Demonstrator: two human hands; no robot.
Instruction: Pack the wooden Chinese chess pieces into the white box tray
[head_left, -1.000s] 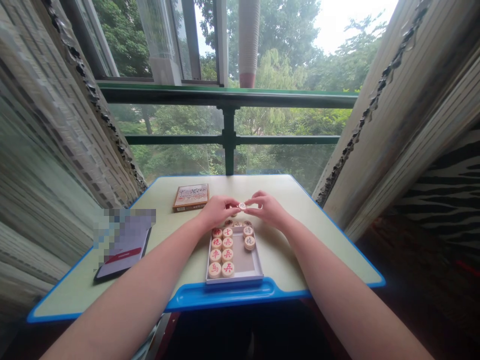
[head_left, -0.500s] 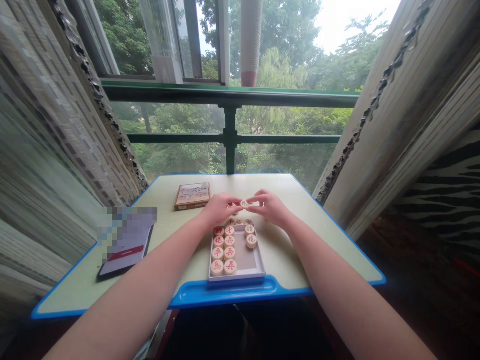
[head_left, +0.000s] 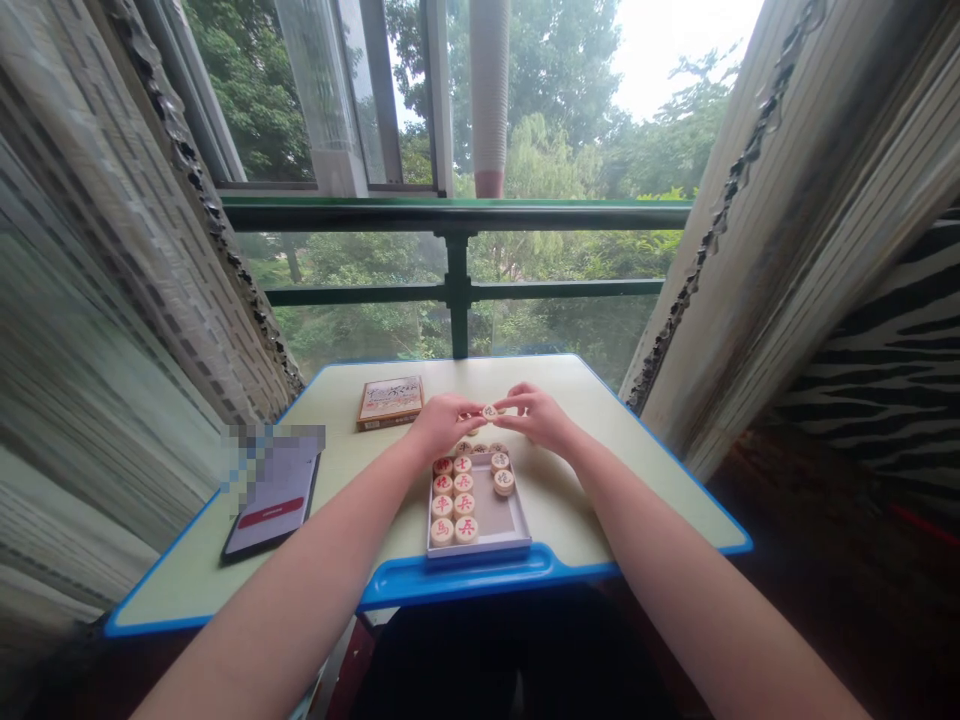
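Between my two hands, just above the far side of the box tray, is a round Chinese chess piece (head_left: 490,412) with a dark character. My left hand (head_left: 444,422) pinches it from the left, and the thumb and fingers of my right hand (head_left: 541,418) close on its right side. Below them lies a shallow white box tray (head_left: 495,520). Two columns of red-marked chess pieces (head_left: 464,505) fill its left side. Dark-marked pieces (head_left: 503,483) stand at its upper right. Several more dark-marked pieces (head_left: 480,449) rest just past its far edge, partly hidden by my left hand.
A flat printed box (head_left: 390,400) lies at the back left of the pale table (head_left: 600,400). A tablet or large phone (head_left: 274,510) is on the left. A blue ledge (head_left: 465,577) runs along the front edge. Curtains (head_left: 697,250) hang on both sides before a railed window.
The camera view has shifted slightly. My hands stay over the far side of the tray, with the chess piece still between them.
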